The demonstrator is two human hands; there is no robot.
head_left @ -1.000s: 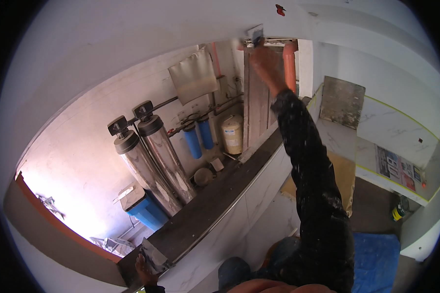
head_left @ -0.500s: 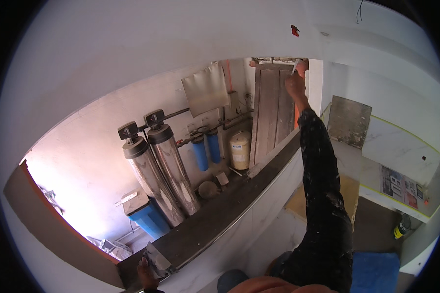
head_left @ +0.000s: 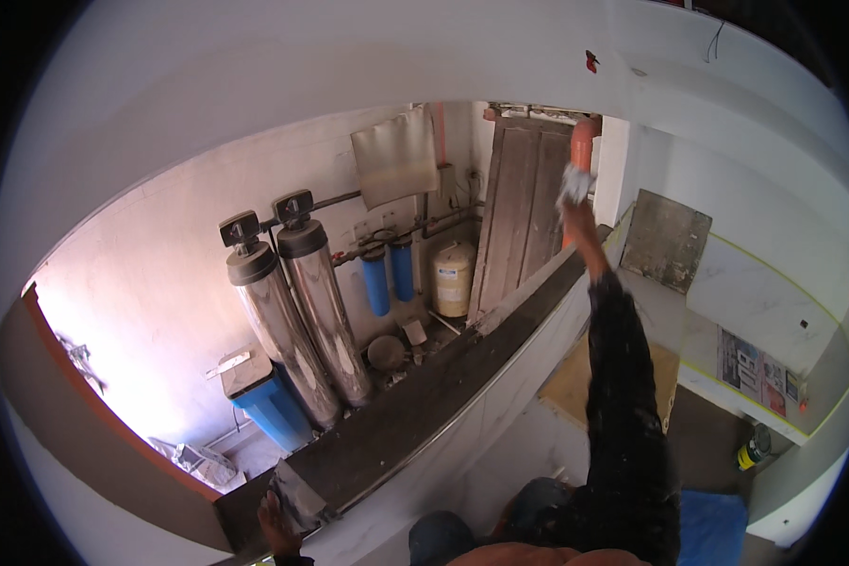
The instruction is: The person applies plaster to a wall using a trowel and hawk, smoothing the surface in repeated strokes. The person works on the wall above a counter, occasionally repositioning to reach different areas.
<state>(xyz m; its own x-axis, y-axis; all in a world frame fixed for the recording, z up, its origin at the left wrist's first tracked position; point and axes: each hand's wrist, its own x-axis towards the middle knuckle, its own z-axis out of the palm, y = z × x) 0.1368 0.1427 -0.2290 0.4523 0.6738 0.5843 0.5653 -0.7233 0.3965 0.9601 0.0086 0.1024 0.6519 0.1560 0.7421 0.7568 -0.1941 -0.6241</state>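
At the low left, my left hand [head_left: 274,528] is at the edge of a flat grey metal plate [head_left: 299,491], its fingers curled along one side. The plate, smeared near its lower corner, lies over the near end of the dark ledge [head_left: 396,434]. My right arm, in a spattered black sleeve, reaches far forward. The right hand [head_left: 583,224] grips a scraper with a pale blade [head_left: 576,183], blurred by motion. Its blade is in front of the orange pipe [head_left: 582,146], beside the end of the white wall; whether they touch I cannot tell.
Beyond the ledge stand two shiny filter tanks [head_left: 323,311], a blue bin [head_left: 272,406], blue filter housings [head_left: 376,283], a cream tank [head_left: 453,278] and a leaning wooden door [head_left: 519,208]. A stained board [head_left: 667,239] leans at the right. Overhead curves a white wall edge [head_left: 349,113].
My right hand has come down and nearer from the pipe's upper bend, the scraper with it. The view has shifted slightly. My left hand stays beside the metal plate.
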